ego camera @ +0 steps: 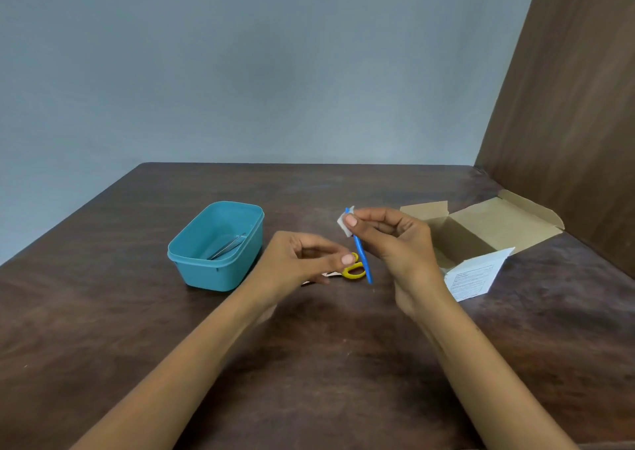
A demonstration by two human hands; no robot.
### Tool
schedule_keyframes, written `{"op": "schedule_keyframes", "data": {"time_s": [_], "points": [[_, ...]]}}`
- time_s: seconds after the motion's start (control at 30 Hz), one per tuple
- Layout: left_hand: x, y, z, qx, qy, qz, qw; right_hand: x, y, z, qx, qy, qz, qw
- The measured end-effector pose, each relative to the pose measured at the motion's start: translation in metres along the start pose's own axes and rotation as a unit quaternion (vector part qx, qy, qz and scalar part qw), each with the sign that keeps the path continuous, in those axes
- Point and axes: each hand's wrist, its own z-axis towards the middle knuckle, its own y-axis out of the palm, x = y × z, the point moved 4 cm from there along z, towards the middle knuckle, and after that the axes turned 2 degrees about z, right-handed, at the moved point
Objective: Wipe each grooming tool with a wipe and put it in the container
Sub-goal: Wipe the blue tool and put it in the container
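Right hand (395,240) pinches wipe (344,224) around blue tool (361,255). Left hand (302,260) just beside, loosely curled, empty. Carton (476,276) print right of it unreadable.

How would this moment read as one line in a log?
right hand: pinches wipe on blue tool | left hand: holds nothing | tub: tweezers | table: scissors

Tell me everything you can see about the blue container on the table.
The blue container is a teal, rounded-rectangular tub that looks like plastic, with a thick rim and no lid on it. It stands upright on the dark wooden table, left of both hands. Inside, metal tweezers lie slanted on its floor. Neither hand touches it.
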Motion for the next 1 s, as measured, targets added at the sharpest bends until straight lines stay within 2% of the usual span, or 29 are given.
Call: {"op": "schedule_keyframes", "data": {"time_s": [0.13, 0.27, 0.53, 0.63, 0.83, 1.0], "points": [[-0.001, 0.01, -0.001, -0.027, -0.006, -0.011, 1.0, 0.006, 0.004, 0.002, 0.019, 0.039, 0.041, 0.998], [-0.001, 0.01, -0.001, -0.005, -0.015, -0.029, 0.999, 0.009, 0.005, 0.003, 0.018, 0.061, 0.086, 0.994], [-0.002, 0.001, 0.002, 0.046, -0.004, -0.077, 0.996, 0.015, 0.002, -0.002, 0.02, 0.067, 0.038, 0.997], [-0.002, 0.002, 0.0, 0.03, -0.011, -0.077, 0.997, 0.014, 0.0, -0.003, 0.031, 0.068, 0.032, 0.997], [0.0, 0.001, -0.001, -0.051, -0.059, -0.078, 0.994, 0.004, -0.003, -0.001, 0.049, 0.05, 0.114, 0.991], [0.002, -0.001, -0.001, -0.038, -0.056, -0.062, 0.996, 0.003, -0.004, -0.001, 0.058, 0.038, 0.124, 0.99]]}}
